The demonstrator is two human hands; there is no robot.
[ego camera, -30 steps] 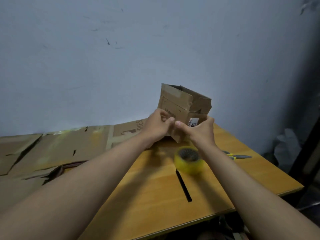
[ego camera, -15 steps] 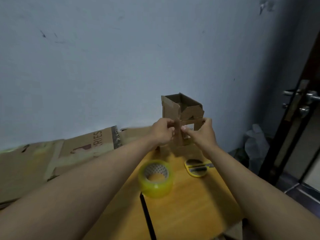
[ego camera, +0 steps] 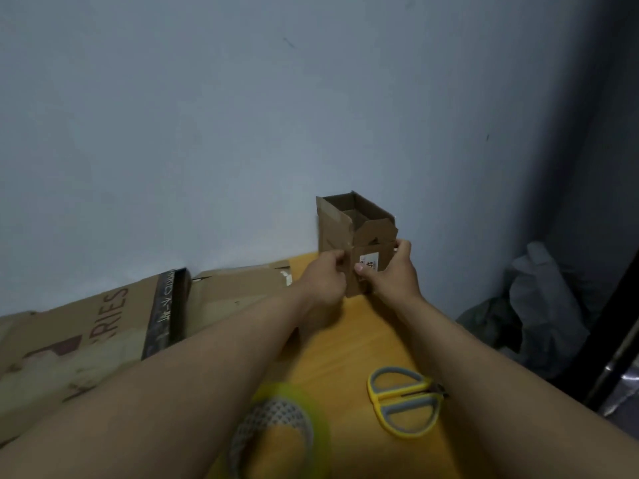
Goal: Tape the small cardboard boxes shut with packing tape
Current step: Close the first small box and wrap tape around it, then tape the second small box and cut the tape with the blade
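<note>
A small brown cardboard box stands upright near the wall at the far end of the wooden table, its top flaps open and a white label on its near face. My left hand grips its left side and my right hand grips its right side, thumb on the label. A roll of yellowish packing tape lies on the table between my forearms, close to me and blurred.
Yellow-and-grey scissors lie on the table under my right forearm. Flattened large cardboard sheets cover the left of the table against the wall. A grey plastic bag sits on the floor at the right, beside a dark door edge.
The view has swung left-to-right and down, so the tape and scissors now sit nearer and lower. Both hands keep hold of the box, which now stands more upright on the table.
</note>
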